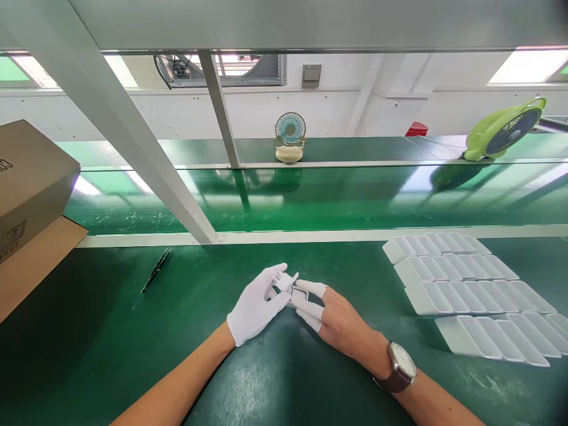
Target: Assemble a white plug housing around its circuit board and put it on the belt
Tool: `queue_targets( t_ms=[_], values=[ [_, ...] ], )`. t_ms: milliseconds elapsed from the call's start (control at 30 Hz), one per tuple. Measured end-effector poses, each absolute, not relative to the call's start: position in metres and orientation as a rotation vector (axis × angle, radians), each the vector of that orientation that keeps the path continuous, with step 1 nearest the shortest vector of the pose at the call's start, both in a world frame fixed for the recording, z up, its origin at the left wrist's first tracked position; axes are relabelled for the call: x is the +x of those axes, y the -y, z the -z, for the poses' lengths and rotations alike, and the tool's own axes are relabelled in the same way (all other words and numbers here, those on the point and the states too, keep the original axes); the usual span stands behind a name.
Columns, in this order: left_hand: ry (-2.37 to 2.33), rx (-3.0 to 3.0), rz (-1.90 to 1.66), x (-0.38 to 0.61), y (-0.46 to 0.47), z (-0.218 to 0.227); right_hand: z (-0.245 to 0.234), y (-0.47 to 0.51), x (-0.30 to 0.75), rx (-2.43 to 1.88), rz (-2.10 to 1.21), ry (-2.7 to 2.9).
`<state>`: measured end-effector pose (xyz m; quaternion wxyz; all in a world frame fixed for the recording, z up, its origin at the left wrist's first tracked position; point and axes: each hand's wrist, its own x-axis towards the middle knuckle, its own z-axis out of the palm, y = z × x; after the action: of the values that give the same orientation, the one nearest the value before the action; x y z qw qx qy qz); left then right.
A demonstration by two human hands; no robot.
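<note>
Near the middle of the green bench I hold a small white plug-like piece [285, 282] with thin metal prongs showing at its left side. My left hand [260, 305], in a white glove, is closed around it with thumb and fingers. My right hand [335, 319], with white covers on its fingers and a wristwatch [402, 362] on the wrist, has its fingertips closed at the piece's right side. A pale rounded edge [300, 293] shows between the right fingers; the fingers hide most of it.
Several white divided trays [457, 269] lie at the right. Black tweezers [156, 271] lie at the left, near an open cardboard box [35, 195]. A slanted white post [146, 154] meets the bench's back rail. Behind are a small fan [290, 131] and a green fan [501, 130].
</note>
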<state>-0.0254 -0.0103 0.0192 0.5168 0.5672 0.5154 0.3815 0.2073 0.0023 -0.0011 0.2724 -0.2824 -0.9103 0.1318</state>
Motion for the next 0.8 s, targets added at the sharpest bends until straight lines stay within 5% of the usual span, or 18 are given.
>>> queue_targets(
  t_ms=[567, 800],
  values=[
    [-0.984, 1.109, -1.005, -0.031, 0.005, -0.026, 0.011, -0.002, 0.198, -0.759, -0.452, 2.326],
    [-0.989, 1.135, -1.212, -0.041, 0.003, -0.018, -0.029, -0.012, 0.19, -0.707, -0.315, 2.21]
  ],
)
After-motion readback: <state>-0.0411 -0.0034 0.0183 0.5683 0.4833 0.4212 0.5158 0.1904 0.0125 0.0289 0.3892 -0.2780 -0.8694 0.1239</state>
